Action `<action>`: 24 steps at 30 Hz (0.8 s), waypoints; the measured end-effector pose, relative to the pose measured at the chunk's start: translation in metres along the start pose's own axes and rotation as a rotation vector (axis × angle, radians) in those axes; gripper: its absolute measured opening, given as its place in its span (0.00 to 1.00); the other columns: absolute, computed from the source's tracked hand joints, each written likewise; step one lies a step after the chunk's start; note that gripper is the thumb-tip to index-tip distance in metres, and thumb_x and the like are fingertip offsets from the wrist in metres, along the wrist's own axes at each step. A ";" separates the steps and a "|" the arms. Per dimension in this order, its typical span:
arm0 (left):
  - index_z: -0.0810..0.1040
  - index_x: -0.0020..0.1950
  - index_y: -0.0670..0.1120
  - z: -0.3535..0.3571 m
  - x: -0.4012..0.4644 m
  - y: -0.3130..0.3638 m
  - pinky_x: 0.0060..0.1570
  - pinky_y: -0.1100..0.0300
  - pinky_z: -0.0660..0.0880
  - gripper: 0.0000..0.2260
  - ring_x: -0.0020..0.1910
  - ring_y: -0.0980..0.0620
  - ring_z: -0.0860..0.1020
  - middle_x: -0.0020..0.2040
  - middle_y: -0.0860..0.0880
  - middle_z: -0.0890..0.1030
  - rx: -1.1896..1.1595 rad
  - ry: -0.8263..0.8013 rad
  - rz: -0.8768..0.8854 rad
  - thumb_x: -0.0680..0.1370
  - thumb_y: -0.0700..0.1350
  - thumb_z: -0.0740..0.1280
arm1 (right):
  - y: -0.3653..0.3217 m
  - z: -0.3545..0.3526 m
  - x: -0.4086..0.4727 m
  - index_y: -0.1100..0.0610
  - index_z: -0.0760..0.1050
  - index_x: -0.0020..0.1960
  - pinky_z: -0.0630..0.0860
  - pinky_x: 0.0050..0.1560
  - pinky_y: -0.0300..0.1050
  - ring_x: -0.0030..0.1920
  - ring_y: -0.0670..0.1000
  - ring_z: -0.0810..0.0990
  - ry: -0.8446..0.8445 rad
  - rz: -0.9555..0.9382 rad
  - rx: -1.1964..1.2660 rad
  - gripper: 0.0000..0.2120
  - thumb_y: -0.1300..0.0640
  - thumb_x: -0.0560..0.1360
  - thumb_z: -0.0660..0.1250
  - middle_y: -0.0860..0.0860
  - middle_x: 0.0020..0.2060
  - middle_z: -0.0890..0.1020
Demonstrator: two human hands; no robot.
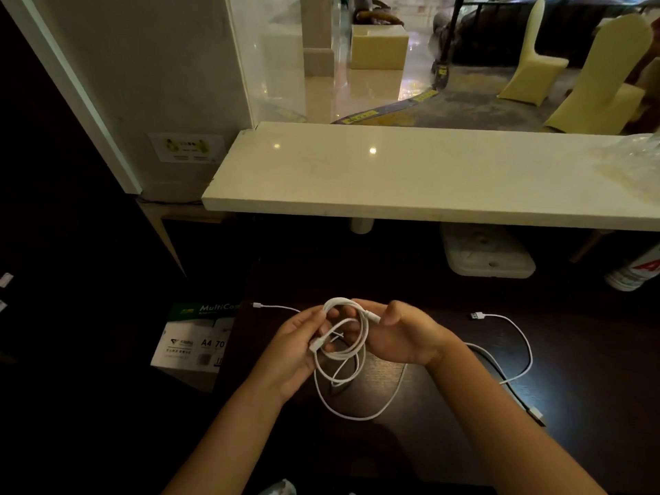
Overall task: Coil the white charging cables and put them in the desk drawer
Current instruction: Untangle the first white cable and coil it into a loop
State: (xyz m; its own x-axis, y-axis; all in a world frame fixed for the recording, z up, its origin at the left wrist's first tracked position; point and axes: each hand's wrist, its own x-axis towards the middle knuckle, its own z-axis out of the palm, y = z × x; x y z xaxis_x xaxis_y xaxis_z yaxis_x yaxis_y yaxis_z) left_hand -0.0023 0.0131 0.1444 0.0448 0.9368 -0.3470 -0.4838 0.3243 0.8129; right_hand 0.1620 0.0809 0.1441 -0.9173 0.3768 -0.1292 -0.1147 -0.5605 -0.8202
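A white charging cable [351,355] is wound into several loose loops above the dark desk [446,441]. My left hand [296,348] grips the left side of the coil, a connector near its fingers. My right hand [400,334] pinches the coil's top right at another connector. One large loop hangs down toward the desk. A second white cable [521,341] lies uncoiled on the desk to the right, its USB plug at the far end. A thin cable end [275,307] pokes out left of my left hand. No drawer is in view.
A pale stone counter [428,173] runs across above the desk, with glass behind it. A box of A4 paper [193,344] stands on the floor to the left. A white block [489,255] and a bucket [635,273] sit under the counter at the right.
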 end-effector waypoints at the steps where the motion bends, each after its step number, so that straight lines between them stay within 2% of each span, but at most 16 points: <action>1: 0.77 0.49 0.39 0.001 0.000 0.002 0.27 0.66 0.73 0.10 0.29 0.56 0.72 0.33 0.47 0.74 -0.006 0.003 0.002 0.79 0.40 0.57 | 0.003 0.001 0.001 0.63 0.67 0.62 0.66 0.61 0.52 0.55 0.56 0.74 0.017 -0.026 -0.029 0.33 0.56 0.60 0.72 0.57 0.54 0.76; 2: 0.77 0.48 0.39 0.001 0.001 0.003 0.27 0.67 0.72 0.10 0.28 0.57 0.72 0.32 0.48 0.76 -0.013 0.008 0.002 0.79 0.40 0.57 | 0.006 0.000 0.003 0.61 0.66 0.62 0.66 0.61 0.53 0.55 0.57 0.73 0.060 -0.045 -0.069 0.33 0.60 0.59 0.72 0.59 0.54 0.73; 4: 0.76 0.47 0.39 0.002 0.001 0.005 0.26 0.68 0.71 0.09 0.22 0.60 0.69 0.25 0.51 0.75 -0.038 0.034 -0.003 0.79 0.39 0.56 | 0.010 0.000 0.004 0.56 0.64 0.61 0.69 0.53 0.49 0.49 0.55 0.72 0.192 -0.079 -0.102 0.32 0.67 0.58 0.68 0.59 0.50 0.72; 7: 0.77 0.47 0.39 -0.001 0.001 0.005 0.26 0.67 0.71 0.10 0.20 0.60 0.65 0.23 0.53 0.71 -0.068 0.057 -0.005 0.79 0.39 0.57 | 0.009 -0.001 0.001 0.45 0.65 0.65 0.71 0.42 0.44 0.38 0.50 0.72 0.333 -0.179 -0.122 0.36 0.68 0.62 0.69 0.54 0.39 0.72; 9: 0.77 0.47 0.40 -0.004 0.001 0.004 0.27 0.67 0.71 0.10 0.20 0.60 0.65 0.23 0.53 0.70 -0.061 0.065 -0.002 0.79 0.40 0.57 | 0.007 0.003 0.001 0.47 0.70 0.63 0.71 0.38 0.41 0.35 0.48 0.71 0.366 -0.232 -0.305 0.29 0.68 0.66 0.68 0.53 0.34 0.70; 10: 0.78 0.47 0.40 -0.004 0.001 0.004 0.28 0.67 0.70 0.11 0.20 0.60 0.65 0.24 0.53 0.70 -0.058 0.073 -0.004 0.79 0.40 0.57 | 0.007 0.006 0.002 0.49 0.73 0.60 0.71 0.38 0.40 0.35 0.49 0.71 0.397 -0.252 -0.418 0.25 0.68 0.67 0.66 0.56 0.34 0.70; 12: 0.78 0.46 0.40 -0.004 0.002 0.002 0.28 0.67 0.70 0.11 0.20 0.60 0.65 0.24 0.53 0.70 -0.072 0.074 -0.011 0.79 0.40 0.56 | 0.007 0.009 0.005 0.53 0.76 0.57 0.72 0.39 0.43 0.37 0.54 0.72 0.473 -0.300 -0.620 0.20 0.70 0.69 0.65 0.67 0.38 0.71; 13: 0.78 0.46 0.41 -0.004 0.002 0.001 0.28 0.66 0.70 0.11 0.21 0.60 0.64 0.25 0.53 0.70 -0.083 0.072 -0.018 0.79 0.39 0.57 | 0.007 0.011 0.007 0.55 0.77 0.56 0.72 0.40 0.45 0.38 0.55 0.72 0.502 -0.325 -0.704 0.18 0.70 0.69 0.65 0.69 0.39 0.72; 14: 0.78 0.46 0.41 -0.004 0.002 0.001 0.28 0.66 0.70 0.11 0.21 0.60 0.64 0.25 0.53 0.71 -0.095 0.073 -0.027 0.79 0.39 0.57 | 0.007 0.011 0.008 0.56 0.77 0.55 0.73 0.41 0.47 0.37 0.55 0.74 0.531 -0.347 -0.782 0.16 0.69 0.70 0.66 0.68 0.40 0.74; 16: 0.78 0.45 0.42 -0.005 0.000 -0.001 0.28 0.66 0.71 0.11 0.21 0.60 0.65 0.26 0.52 0.71 -0.109 0.080 -0.043 0.79 0.38 0.57 | 0.008 0.011 0.010 0.55 0.77 0.54 0.78 0.44 0.49 0.39 0.52 0.79 0.588 -0.389 -0.989 0.12 0.61 0.70 0.68 0.59 0.41 0.80; 19: 0.79 0.46 0.42 -0.007 -0.001 -0.001 0.28 0.65 0.73 0.11 0.21 0.60 0.66 0.26 0.51 0.73 -0.100 0.105 -0.048 0.79 0.38 0.57 | 0.014 0.009 0.011 0.52 0.75 0.55 0.77 0.49 0.49 0.43 0.49 0.81 0.666 -0.466 -1.466 0.12 0.52 0.72 0.65 0.50 0.42 0.82; 22: 0.78 0.47 0.41 -0.006 -0.001 -0.001 0.29 0.65 0.73 0.10 0.21 0.60 0.66 0.27 0.50 0.72 -0.065 0.112 -0.046 0.79 0.37 0.57 | 0.021 0.007 0.013 0.50 0.71 0.53 0.71 0.62 0.48 0.40 0.46 0.82 0.754 -0.557 -1.795 0.08 0.52 0.74 0.62 0.46 0.38 0.83; 24: 0.79 0.48 0.41 -0.005 -0.002 -0.001 0.30 0.64 0.73 0.10 0.21 0.60 0.65 0.27 0.50 0.72 -0.033 0.113 -0.045 0.79 0.37 0.57 | 0.024 0.004 0.014 0.51 0.71 0.52 0.68 0.63 0.48 0.36 0.46 0.82 0.766 -0.595 -1.868 0.06 0.53 0.76 0.61 0.46 0.34 0.82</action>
State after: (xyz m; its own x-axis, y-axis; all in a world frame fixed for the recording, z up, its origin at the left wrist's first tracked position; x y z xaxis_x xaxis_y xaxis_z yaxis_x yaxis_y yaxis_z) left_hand -0.0064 0.0104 0.1416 -0.0311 0.8999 -0.4349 -0.5125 0.3592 0.7799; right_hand 0.1443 0.0696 0.1250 -0.5645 0.6172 0.5481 0.6096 0.7594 -0.2273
